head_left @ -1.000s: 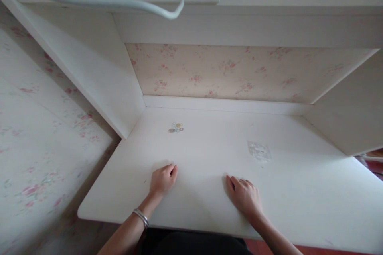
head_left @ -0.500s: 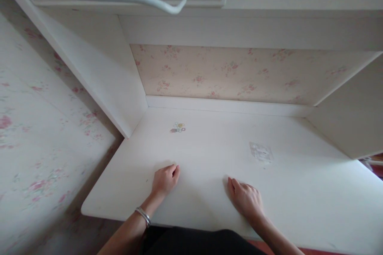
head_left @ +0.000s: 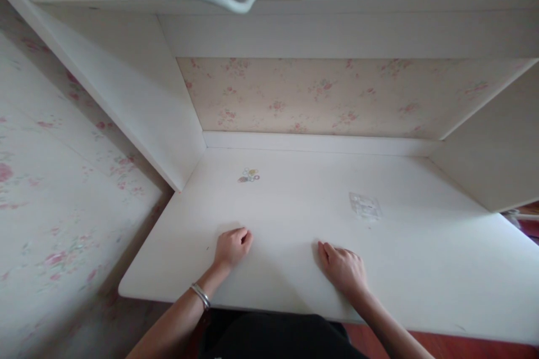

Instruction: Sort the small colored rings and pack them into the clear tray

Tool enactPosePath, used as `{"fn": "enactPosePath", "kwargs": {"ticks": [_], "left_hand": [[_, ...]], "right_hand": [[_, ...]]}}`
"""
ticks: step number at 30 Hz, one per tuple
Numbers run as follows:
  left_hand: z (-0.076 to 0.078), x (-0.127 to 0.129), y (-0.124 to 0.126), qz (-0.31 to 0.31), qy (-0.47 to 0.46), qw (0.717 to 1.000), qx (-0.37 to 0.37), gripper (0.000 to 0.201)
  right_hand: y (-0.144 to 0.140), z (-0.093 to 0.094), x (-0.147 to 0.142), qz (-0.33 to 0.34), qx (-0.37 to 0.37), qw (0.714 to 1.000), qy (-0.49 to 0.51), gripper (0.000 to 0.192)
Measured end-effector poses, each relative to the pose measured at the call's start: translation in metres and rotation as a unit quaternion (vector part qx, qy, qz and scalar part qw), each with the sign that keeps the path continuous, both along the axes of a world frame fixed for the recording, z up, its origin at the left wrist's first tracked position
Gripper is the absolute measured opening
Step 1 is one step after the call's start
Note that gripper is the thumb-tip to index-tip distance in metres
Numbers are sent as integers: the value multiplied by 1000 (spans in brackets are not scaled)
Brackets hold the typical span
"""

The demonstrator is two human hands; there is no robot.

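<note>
Here the left hand [head_left: 233, 247] rests on the white surface [head_left: 286, 202], its grip curled closed, a silver bracelet [head_left: 201, 295] around the wrist. The right hand [head_left: 344, 270] lies well apart, its grip likewise folded into a loose fist. Small coloured loops [head_left: 243, 179] lie beyond the left hand; a clear plastic packet [head_left: 364, 206] lies near the right hand, farther back.

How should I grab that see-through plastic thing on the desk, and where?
Pinching its near edge, coming from the front with the right hand, looks best. The clear plastic lies flat on the white desk, just beyond that hand, and looks thin, so a fingertip may need to lift the edge first.
</note>
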State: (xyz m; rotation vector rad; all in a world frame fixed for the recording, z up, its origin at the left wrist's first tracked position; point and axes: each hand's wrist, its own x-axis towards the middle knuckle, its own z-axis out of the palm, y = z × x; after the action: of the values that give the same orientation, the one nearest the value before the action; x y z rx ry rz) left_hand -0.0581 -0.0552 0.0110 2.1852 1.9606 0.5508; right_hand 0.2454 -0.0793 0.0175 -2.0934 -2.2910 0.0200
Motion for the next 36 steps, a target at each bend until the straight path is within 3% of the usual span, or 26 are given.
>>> {"fn": "enactPosePath", "kwargs": {"ticks": [12, 18, 23, 27, 31, 36], "left_hand": [[9, 4, 20, 25, 0, 999, -38, 41], [17, -5, 70, 4, -10, 1000, 5, 19], [20, -3, 123, 59, 58, 997, -9, 40], [11, 10, 155, 52, 76, 995, -24, 54], [-4, 19, 173, 78, 71, 994, -18, 55], [-15, 20, 189, 41, 80, 996, 3, 54]], "right_hand": [[0, 2, 2, -12, 20, 999, 31, 44], [0, 2, 3, -1, 24, 999, 30, 44], [-1, 1, 4, 9, 36, 999, 35, 44], [-2, 0, 4, 12, 41, 998, 40, 44], [-1, -2, 4, 7, 54, 998, 42, 44], [0, -3, 3, 9, 64, 996, 55, 44]]}}
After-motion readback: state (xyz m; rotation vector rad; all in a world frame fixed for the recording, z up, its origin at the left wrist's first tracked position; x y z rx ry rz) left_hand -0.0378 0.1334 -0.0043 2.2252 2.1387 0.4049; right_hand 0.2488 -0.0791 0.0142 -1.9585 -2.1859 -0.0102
